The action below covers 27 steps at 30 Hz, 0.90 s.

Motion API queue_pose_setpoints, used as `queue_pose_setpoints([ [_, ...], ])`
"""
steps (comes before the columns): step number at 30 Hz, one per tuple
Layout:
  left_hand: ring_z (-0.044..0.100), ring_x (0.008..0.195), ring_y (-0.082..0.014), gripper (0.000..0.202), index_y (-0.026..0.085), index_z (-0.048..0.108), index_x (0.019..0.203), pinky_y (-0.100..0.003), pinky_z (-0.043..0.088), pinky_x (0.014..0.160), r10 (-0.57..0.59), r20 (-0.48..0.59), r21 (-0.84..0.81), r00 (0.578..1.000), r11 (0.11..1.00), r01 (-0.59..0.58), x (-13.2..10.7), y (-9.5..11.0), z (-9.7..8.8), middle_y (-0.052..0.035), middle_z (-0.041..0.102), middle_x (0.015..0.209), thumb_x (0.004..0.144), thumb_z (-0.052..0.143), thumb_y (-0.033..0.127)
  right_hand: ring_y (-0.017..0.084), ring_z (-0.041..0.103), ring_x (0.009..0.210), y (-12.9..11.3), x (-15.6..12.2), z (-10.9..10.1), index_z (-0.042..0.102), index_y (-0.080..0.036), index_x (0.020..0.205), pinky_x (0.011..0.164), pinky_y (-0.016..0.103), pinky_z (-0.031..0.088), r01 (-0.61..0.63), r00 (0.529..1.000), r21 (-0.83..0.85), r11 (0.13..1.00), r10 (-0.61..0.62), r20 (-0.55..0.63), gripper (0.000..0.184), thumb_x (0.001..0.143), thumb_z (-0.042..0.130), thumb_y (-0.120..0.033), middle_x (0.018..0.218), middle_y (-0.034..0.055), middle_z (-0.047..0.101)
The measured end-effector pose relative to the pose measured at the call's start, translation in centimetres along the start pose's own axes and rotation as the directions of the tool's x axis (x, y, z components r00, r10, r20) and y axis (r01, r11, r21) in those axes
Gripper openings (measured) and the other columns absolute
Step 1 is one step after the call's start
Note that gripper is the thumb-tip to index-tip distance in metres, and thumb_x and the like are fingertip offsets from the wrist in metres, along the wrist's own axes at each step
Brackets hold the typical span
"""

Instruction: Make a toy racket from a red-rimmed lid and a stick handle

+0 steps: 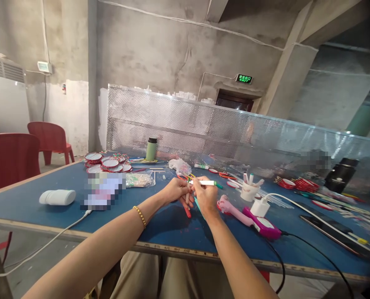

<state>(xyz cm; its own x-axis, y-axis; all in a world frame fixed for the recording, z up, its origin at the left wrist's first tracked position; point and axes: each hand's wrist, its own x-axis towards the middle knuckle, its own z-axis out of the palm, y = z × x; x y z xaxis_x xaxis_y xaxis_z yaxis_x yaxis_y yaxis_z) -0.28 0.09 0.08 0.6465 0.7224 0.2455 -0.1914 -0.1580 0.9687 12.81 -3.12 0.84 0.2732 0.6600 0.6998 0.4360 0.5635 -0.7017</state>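
Note:
A white marker pen point(207, 182) with green at its end lies across the fingers of my right hand point(206, 197), which is closed around it. The marker's other end points left, toward my left hand point(176, 192). My left hand has its fingers curled around a small piece that I cannot make out. Both hands are close together, just above the blue tabletop point(163, 226). Beneath the fingers a red-orange tip point(188, 212) shows, partly hidden. A teal strip point(198, 203) lies partly behind my right hand.
Right of my hands are a pink glue-gun-like tool point(233, 209), a magenta power strip point(267, 227) with a white charger point(259, 207), and a white cup point(249, 192) of markers. To the left are a phone point(105, 192), a white bottle point(57, 197) and red-rimmed discs point(110, 162). A perforated metal screen point(172, 124) stands behind.

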Motion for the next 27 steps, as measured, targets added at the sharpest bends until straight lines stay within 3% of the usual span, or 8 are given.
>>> queue_pose_setpoints([
  [5, 0.069, 0.054, -0.0202, 0.035, 0.010, 0.059, 0.077, -0.026, 0.054, 0.049, -0.007, -0.005, -0.008, 1.000, 1.000, 0.007, -0.09, 0.20, -0.02, -0.0086, 0.070, 0.065, 0.072, 0.073, 0.042, 0.013, 0.053, 0.046, 0.07, 0.09, -0.05, 0.061, -0.019, 0.068, 0.048, 0.024, 0.042, 0.009, 0.999, -0.016, 1.000, -0.010, -0.035, 0.020, 0.078, 0.059, -0.036, 0.052, -0.0021, 0.060],
  [10, 0.069, 0.055, -0.0211, 0.038, 0.009, 0.061, 0.078, -0.028, 0.055, 0.049, -0.004, -0.006, -0.017, 1.000, 1.000, 0.004, -0.24, 0.55, 0.04, -0.0100, 0.069, 0.066, 0.071, 0.074, 0.045, 0.011, 0.051, 0.043, -0.29, 0.20, -0.01, 0.060, -0.020, 0.065, 0.045, 0.022, 0.040, -0.046, 0.996, 0.082, 0.996, 0.052, -0.073, 0.019, 0.077, 0.059, -0.034, 0.050, -0.0038, 0.058],
  [15, 0.069, 0.055, -0.0213, 0.041, 0.009, 0.062, 0.079, -0.029, 0.056, 0.047, -0.001, -0.005, -0.026, 1.000, 1.000, 0.001, -0.26, 0.49, 0.06, -0.0104, 0.069, 0.065, 0.071, 0.075, 0.047, 0.011, 0.050, 0.041, -0.07, 0.28, 0.07, 0.062, -0.020, 0.067, 0.042, 0.021, 0.037, -0.087, 0.993, 0.132, 0.987, 0.097, -0.073, 0.016, 0.075, 0.059, -0.033, 0.050, -0.0046, 0.058],
  [27, 0.069, 0.056, -0.0214, 0.039, 0.010, 0.062, 0.080, -0.029, 0.055, 0.048, -0.005, -0.009, -0.010, 1.000, 1.000, 0.005, -0.44, 0.50, 0.15, -0.0089, 0.069, 0.065, 0.070, 0.075, 0.046, 0.011, 0.050, 0.043, -0.08, 0.06, 0.13, 0.060, -0.019, 0.068, 0.044, 0.022, 0.039, -0.077, 0.996, 0.107, 0.991, 0.081, -0.029, 0.018, 0.076, 0.059, -0.036, 0.051, -0.0037, 0.059],
])
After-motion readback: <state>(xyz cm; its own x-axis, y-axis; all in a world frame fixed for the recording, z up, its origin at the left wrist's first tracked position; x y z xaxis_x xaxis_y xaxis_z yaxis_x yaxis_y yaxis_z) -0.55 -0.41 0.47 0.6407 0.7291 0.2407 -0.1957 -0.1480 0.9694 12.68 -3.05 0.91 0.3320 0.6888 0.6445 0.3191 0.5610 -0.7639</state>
